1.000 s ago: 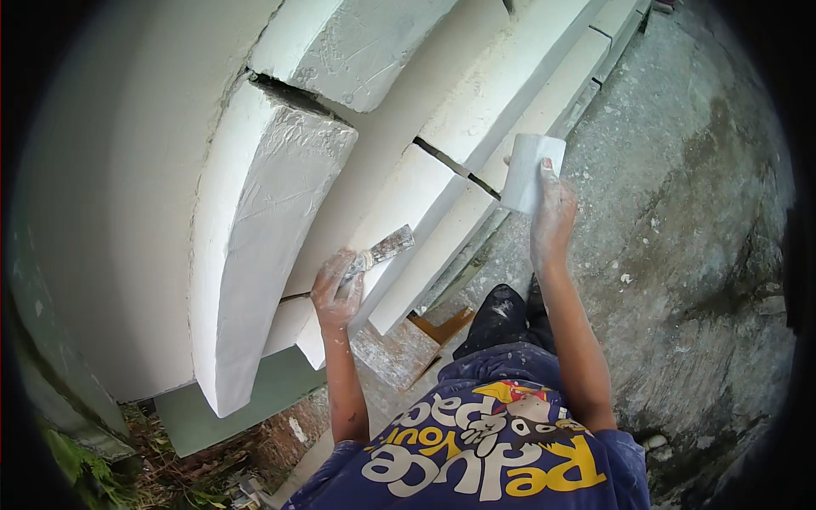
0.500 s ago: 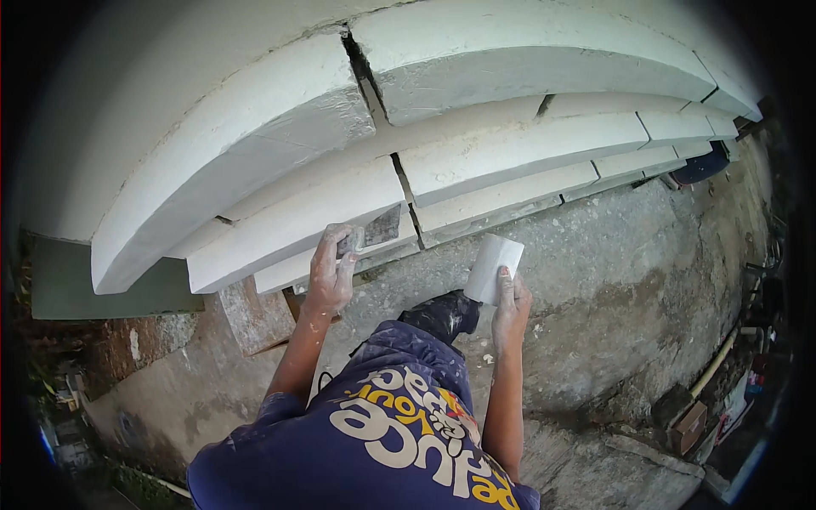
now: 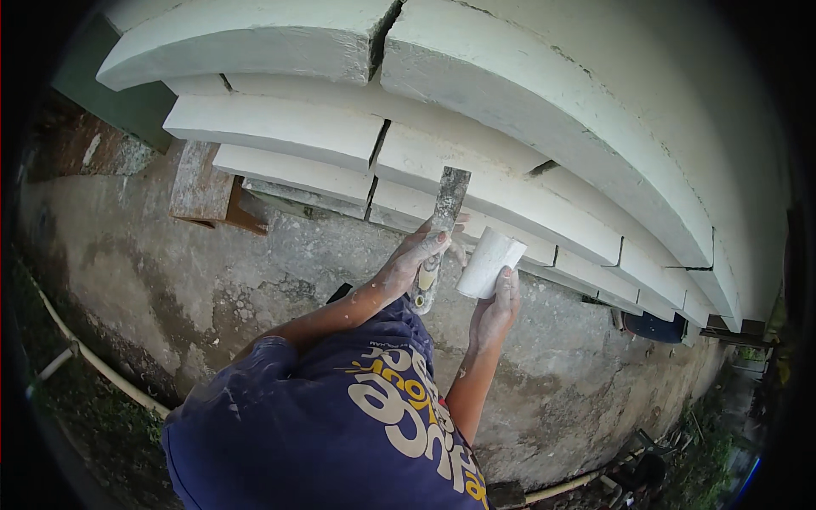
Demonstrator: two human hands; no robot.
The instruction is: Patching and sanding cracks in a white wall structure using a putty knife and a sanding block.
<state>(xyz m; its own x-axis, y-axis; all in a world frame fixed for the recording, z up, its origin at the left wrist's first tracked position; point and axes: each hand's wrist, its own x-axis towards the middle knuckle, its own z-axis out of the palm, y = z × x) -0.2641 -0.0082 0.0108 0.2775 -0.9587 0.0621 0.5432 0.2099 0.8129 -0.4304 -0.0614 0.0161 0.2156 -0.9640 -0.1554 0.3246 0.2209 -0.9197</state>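
Observation:
My left hand [image 3: 420, 251] is closed around the handle of a putty knife [image 3: 450, 195]. Its grey, stained blade points up and away from me, and the handle end sticks out below my fingers. Beside it, my right hand [image 3: 497, 308] grips a smooth white piece [image 3: 490, 262] that looks like a short tube or curved plate. A small space separates the blade from the white piece. Whitish powder or paste coats both hands. Beyond them run white stepped mouldings [image 3: 501, 183] of the wall, with dark vertical gaps [image 3: 380, 140] between sections.
A worn wooden bench or stool [image 3: 197, 187] stands left of the mouldings. Stained concrete floor [image 3: 280, 255] lies below. A pale pipe [image 3: 98, 361] runs along the left edge, and a dark blue container [image 3: 654, 327] sits under the mouldings at right.
My view has turned toward the right. My left hand has come across close to my right hand, and the putty knife now points upward. Both hands still hold their things.

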